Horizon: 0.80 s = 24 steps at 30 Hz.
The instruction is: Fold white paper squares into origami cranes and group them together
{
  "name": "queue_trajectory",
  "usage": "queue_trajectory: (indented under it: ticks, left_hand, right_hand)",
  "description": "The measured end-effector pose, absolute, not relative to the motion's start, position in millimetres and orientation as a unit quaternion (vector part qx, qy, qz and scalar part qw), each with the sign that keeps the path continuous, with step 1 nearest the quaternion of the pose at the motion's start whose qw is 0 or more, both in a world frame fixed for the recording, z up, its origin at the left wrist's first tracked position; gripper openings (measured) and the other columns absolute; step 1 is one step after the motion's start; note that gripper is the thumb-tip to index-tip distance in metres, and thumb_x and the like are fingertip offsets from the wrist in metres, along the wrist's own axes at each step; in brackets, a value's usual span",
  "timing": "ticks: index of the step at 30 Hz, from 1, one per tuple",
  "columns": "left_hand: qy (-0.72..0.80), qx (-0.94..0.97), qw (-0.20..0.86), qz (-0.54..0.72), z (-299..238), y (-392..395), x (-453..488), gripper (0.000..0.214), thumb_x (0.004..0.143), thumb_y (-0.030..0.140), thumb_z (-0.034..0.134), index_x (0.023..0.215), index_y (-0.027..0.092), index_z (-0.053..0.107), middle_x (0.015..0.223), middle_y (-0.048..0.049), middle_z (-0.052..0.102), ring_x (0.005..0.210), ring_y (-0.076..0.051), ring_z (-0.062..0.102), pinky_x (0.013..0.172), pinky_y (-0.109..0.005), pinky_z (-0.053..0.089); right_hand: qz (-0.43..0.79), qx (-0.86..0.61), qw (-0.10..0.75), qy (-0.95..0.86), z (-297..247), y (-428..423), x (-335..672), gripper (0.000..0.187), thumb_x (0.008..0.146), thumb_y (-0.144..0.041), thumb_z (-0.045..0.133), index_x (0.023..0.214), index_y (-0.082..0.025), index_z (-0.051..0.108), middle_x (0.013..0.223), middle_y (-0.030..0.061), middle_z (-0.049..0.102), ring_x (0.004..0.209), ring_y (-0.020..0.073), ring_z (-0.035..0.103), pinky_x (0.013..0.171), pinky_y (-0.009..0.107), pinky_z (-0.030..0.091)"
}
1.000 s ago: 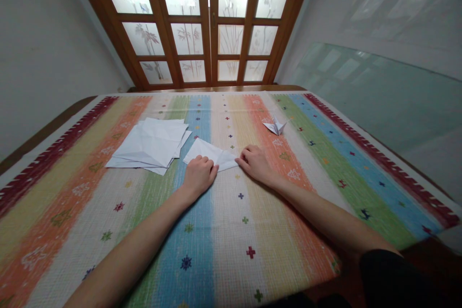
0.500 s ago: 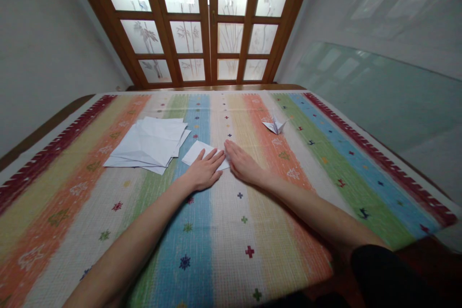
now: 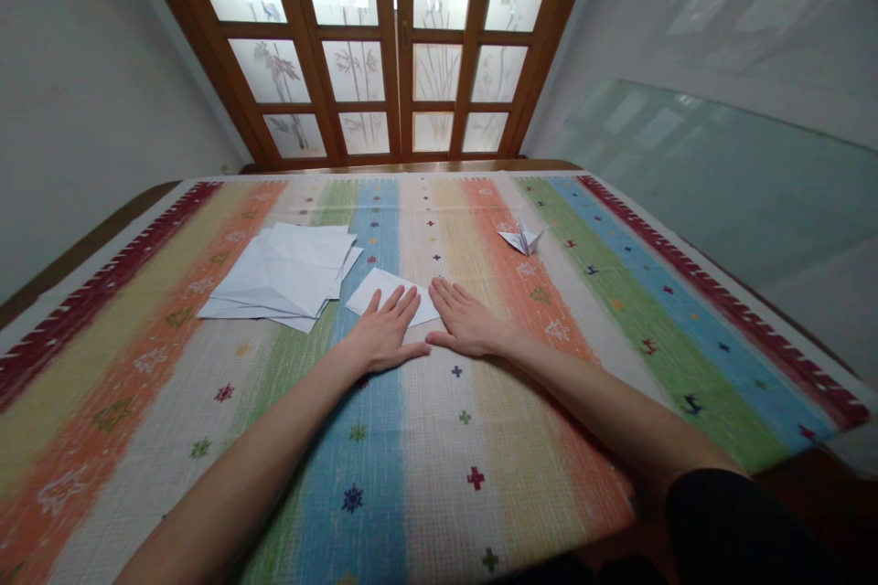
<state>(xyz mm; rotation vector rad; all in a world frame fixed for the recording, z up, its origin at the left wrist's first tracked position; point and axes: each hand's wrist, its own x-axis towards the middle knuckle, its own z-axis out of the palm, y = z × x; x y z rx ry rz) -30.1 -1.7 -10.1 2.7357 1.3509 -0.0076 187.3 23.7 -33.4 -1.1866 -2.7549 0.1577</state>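
A small folded sheet of white paper point(image 3: 374, 286) lies flat on the table in front of me. My left hand point(image 3: 386, 329) rests open on its near left part, fingers spread and pointing away from me. On the paper's right end lies my right hand point(image 3: 463, 318), flat, with its fingers stretched out. The thumbs of the two hands point toward each other and nearly meet below the paper. Part of the sheet is hidden under the fingers.
A loose stack of white paper sheets point(image 3: 281, 270) lies to the left. Back right stands a small folded paper crane point(image 3: 523, 239). A striped tablecloth point(image 3: 439, 420) covers the table. Behind it is a wooden door point(image 3: 398, 73) with frosted panes.
My left hand has shifted slightly left and its thumb has swung out toward me. My right hand has turned from its edge to lie flatter, fingers and thumb now stretched out.
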Motion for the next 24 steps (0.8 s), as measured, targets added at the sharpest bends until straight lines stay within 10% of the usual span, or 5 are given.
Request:
queue_trajectory:
  ticks: [12, 18, 24]
  left_hand:
    - [0.449, 0.893, 0.005, -0.019, 3, -9, -37, 0.071, 0.091, 0.058, 0.044, 0.144, 0.012, 0.039, 0.153, -0.0186, 0.035, 0.14, -0.035, 0.032, 0.112, -0.052, 0.022]
    - [0.421, 0.905, -0.054, -0.03, 17, -7, -13, 0.026, 0.093, 0.021, 0.049, 0.1, 0.004, 0.068, 0.102, -0.0242, 0.068, 0.095, -0.03, 0.064, 0.081, -0.04, 0.043]
    - [0.425, 0.904, -0.041, -0.018, 20, -11, -1, 0.029, 0.086, 0.003, 0.041, 0.08, 0.007, 0.069, 0.08, -0.0203, 0.068, 0.075, -0.026, 0.065, 0.065, -0.035, 0.042]
  right_hand:
    - [0.048, -0.426, 0.073, -0.901, -30, 14, 213, 0.079, 0.093, -0.062, 0.033, 0.148, -0.005, 0.032, 0.153, 0.0219, 0.032, 0.145, 0.0338, 0.024, 0.116, 0.054, 0.025]
    - [0.022, -0.447, 0.112, -0.887, -25, 9, 212, 0.073, 0.092, -0.056, 0.042, 0.144, -0.005, 0.038, 0.15, 0.0227, 0.037, 0.143, 0.0352, 0.029, 0.116, 0.054, 0.026]
    - [0.006, -0.467, 0.225, -0.855, -20, 9, 218, 0.07, 0.093, -0.044, 0.042, 0.152, -0.011, 0.021, 0.15, 0.0201, 0.038, 0.143, 0.0333, 0.027, 0.115, 0.057, 0.025]
